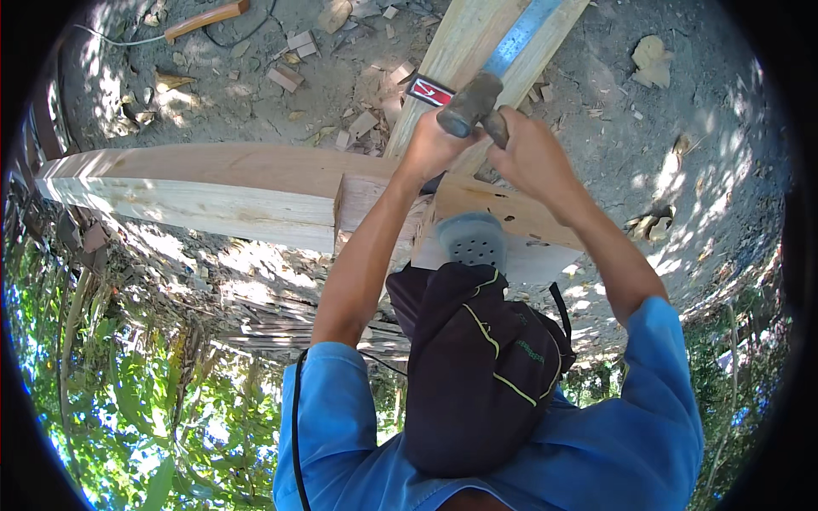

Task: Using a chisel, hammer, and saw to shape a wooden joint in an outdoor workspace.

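Hammer [471,104] in R hand [530,152], above timber [443,64].
Head prob. heavy, hard; best hold: handle [496,129]. R fingers clench handle; L hand [433,146]: fingers hidden, can't tell.

The hammer [475,103] is gripped by its handle in the right hand [532,157]. The left hand [434,149] is held over the notch beside the hammer's head; what may be gripped in it is hidden. A dark tool part [433,182] is seen below it at the notch in the long beam [196,192]. A second beam [464,38] is set crosswise beyond, with a metal strip [521,38] laid along it. A grey clog [471,240] is placed against the long beam. Wood chips [364,124] are scattered over the ground [247,106].
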Demonstrator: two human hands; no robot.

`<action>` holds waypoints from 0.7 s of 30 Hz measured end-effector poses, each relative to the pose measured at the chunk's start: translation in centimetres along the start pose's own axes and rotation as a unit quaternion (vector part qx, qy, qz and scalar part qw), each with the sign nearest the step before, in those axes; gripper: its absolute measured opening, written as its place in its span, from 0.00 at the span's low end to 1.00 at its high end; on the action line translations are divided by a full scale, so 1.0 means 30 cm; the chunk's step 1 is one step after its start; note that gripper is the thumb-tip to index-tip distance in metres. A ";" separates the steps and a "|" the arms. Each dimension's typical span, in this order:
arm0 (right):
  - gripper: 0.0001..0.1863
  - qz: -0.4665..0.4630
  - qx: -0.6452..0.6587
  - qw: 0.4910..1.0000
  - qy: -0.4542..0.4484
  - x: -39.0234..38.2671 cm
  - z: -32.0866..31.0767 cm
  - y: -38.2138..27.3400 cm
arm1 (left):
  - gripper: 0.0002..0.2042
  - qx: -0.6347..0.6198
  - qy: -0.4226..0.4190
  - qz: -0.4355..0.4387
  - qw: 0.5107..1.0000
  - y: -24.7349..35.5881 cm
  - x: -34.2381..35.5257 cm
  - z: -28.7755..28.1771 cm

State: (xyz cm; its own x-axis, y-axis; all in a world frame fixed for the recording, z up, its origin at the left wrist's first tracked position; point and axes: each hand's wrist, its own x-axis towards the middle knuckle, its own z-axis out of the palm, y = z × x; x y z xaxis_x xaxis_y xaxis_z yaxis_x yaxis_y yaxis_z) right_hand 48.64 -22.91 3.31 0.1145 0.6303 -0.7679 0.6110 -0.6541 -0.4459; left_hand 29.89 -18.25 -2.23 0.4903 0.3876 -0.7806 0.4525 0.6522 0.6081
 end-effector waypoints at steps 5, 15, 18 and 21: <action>0.16 -0.040 0.187 0.980 0.062 -0.020 -0.032 -0.010 | 0.09 0.014 -0.008 0.010 1.000 -0.030 -0.034 -0.012; 0.15 -0.060 0.132 0.984 -0.103 -0.012 -0.021 -0.030 | 0.12 -0.028 0.052 -0.010 0.998 0.009 -0.048 -0.012; 0.15 -0.033 0.181 0.982 -0.034 -0.011 -0.017 -0.031 | 0.12 -0.046 0.089 -0.001 0.995 -0.016 -0.060 -0.028; 0.14 -0.001 0.261 0.965 -0.015 -0.010 -0.035 -0.053 | 0.12 -0.074 0.138 0.031 0.987 -0.016 -0.101 -0.033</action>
State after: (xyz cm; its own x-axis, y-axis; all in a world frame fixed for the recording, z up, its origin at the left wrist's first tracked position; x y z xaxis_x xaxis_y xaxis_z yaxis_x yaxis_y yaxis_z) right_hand 48.45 -21.63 4.71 0.0861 0.6247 -0.7761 0.1322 -0.7793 -0.6126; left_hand 27.46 -19.09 -0.30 0.2820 0.5789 -0.7650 0.3038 0.7025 0.6436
